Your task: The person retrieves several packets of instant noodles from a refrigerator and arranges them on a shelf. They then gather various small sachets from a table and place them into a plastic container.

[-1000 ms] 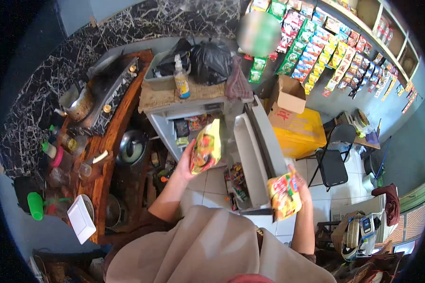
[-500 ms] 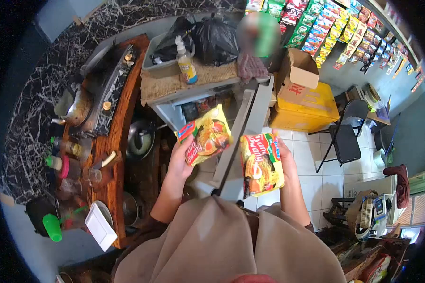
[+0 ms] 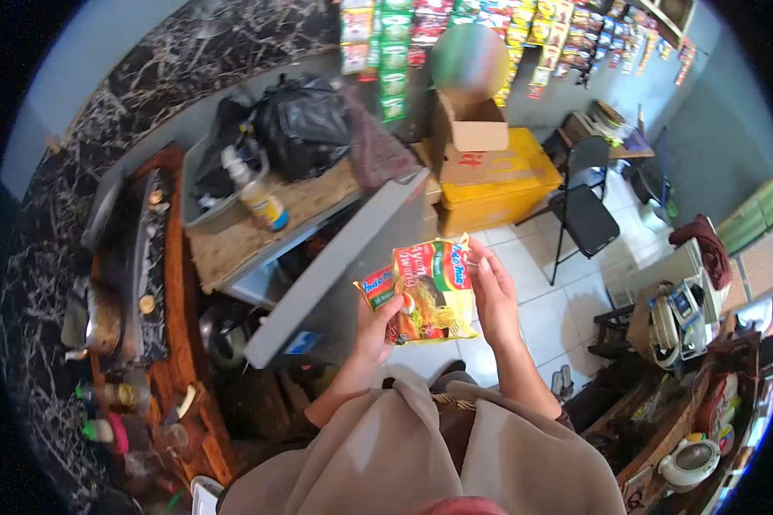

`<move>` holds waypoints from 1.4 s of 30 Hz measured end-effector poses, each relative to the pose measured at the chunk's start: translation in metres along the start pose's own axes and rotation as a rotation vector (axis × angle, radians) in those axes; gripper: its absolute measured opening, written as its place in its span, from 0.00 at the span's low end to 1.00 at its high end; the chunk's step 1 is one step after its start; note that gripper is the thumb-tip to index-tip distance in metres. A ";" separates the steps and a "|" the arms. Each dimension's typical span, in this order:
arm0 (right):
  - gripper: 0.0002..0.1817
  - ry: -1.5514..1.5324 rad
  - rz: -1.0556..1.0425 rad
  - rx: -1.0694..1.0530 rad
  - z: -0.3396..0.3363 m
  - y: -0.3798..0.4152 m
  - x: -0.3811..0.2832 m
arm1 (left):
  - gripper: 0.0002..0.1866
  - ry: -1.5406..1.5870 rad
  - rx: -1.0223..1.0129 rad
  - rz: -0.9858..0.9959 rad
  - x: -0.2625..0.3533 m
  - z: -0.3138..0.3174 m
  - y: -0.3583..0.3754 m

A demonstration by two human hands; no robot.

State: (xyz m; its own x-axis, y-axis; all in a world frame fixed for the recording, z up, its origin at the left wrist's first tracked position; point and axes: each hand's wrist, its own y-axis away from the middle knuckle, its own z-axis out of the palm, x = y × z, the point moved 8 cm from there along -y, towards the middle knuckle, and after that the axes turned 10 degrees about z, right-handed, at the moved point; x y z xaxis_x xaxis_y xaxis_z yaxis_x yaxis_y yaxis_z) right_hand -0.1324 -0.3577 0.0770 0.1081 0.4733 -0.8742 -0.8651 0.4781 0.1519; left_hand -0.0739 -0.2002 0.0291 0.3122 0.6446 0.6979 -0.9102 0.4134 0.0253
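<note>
Two yellow, red and green noodle packets are held in front of my body, one overlapping the other. My left hand [image 3: 375, 332] is closed on the rear packet [image 3: 374, 287], mostly hidden by the front one, with the thumb at its lower edge. The front packet [image 3: 434, 296] shows its printed face, and my right hand [image 3: 494, 292] grips its upper right corner. Just beyond the packets on the left, a grey door panel [image 3: 339, 266] stands at an angle before a low cabinet.
A spray bottle [image 3: 256, 190] and black plastic bags [image 3: 303, 124] sit on the cabinet top. Behind stand a yellow box [image 3: 498, 184] and an open carton [image 3: 468, 146]. A black folding chair [image 3: 586, 215] is at the right, a wooden counter [image 3: 176, 335] at the left.
The two packets, apart before, now overlap in front of me. The grey door has swung further across the cabinet opening. The view has turned to the right.
</note>
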 end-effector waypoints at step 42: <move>0.21 0.111 -0.450 -0.257 -0.292 -0.471 -0.498 | 0.19 -0.075 -0.539 0.607 -0.116 0.552 -0.560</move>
State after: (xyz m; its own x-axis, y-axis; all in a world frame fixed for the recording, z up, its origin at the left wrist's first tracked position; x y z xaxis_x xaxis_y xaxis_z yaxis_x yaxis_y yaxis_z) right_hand 0.0780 -1.0349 0.3064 0.4563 0.1752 -0.8724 -0.8385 0.4127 -0.3557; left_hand 0.2488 -0.8615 0.3291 -0.2299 0.8187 0.5261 -0.6528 0.2712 -0.7073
